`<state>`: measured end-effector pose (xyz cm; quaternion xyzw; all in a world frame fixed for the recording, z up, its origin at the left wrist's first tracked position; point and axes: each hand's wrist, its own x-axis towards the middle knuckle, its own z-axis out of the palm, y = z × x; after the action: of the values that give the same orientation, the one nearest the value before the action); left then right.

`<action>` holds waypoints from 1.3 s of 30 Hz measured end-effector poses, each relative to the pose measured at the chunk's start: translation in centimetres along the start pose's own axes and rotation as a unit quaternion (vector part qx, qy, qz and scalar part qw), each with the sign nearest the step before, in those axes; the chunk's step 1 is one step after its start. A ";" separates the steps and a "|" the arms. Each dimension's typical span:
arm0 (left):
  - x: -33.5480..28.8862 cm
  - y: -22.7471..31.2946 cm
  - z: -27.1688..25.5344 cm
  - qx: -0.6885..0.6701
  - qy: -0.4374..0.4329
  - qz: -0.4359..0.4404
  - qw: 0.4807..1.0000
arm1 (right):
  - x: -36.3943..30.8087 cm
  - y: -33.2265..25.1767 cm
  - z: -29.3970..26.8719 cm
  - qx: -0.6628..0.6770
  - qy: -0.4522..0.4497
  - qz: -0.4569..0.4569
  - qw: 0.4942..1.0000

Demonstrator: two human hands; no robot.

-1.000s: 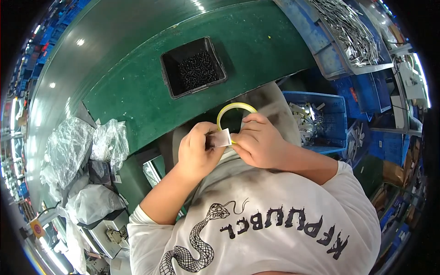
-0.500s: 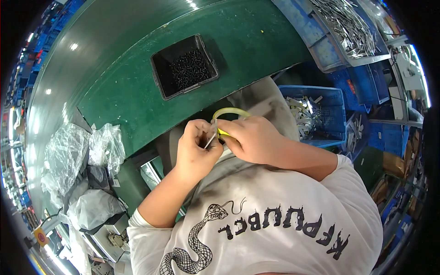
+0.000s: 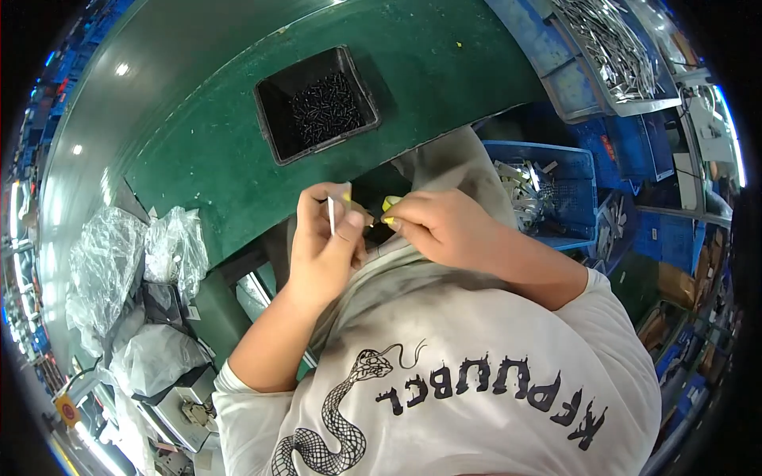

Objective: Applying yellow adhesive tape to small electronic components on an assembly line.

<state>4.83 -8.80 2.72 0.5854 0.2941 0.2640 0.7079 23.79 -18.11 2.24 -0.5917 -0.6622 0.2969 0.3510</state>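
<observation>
The thumb and index finger of the right hand (image 3: pixel 448 230) are nearly closed in a pinch at the edge of a small yellow item (image 3: pixel 389 203), a light hold that leaves most of it jutting past the fingertips; it is small and partly covered here, so its full shape is hard to tell. Just beside it, the left hand (image 3: pixel 321 242) has its fingers curled and its thumb bent in, closed around a flat white piece (image 3: pixel 332 216) that stands edge-on, its upper part left exposed above the thumb, with a bit of yellow showing at the top. The two hands are apart, with a narrow gap between them, and both work above the lap (image 3: pixel 456 168), elbows bent near the white shirt (image 3: pixel 476 333), which probably helps keep them steady. Beyond them, on the green table (image 3: pixel 198 159), sits a black box (image 3: pixel 274 119) with its open side up, so the small dark parts (image 3: pixel 325 107) inside are within easy reach. To the right, a blue crate (image 3: pixel 578 186) of mixed pieces stands near the right forearm; farther up, a bin (image 3: pixel 567 89) holds many slender metal strips (image 3: pixel 615 47). Clear plastic bags (image 3: pixel 103 246) lie heaped on the left.
</observation>
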 end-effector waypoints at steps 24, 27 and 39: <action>0.0 0.4 -0.1 0.143 -0.116 -0.177 0.967 | 0.1 -0.1 -0.9 0.248 -0.079 0.213 0.942; -0.1 0.4 0.0 0.168 -0.115 -0.148 0.968 | 0.1 -0.1 -0.8 0.247 -0.080 0.213 0.942; 0.0 -0.3 -0.5 0.200 -0.156 -0.121 0.960 | 0.1 -0.3 -1.0 0.250 -0.076 0.224 0.939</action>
<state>4.45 -8.49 2.36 0.7087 0.2956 0.0176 0.6403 24.40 -18.11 3.03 -0.5938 -0.4419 0.5678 0.3602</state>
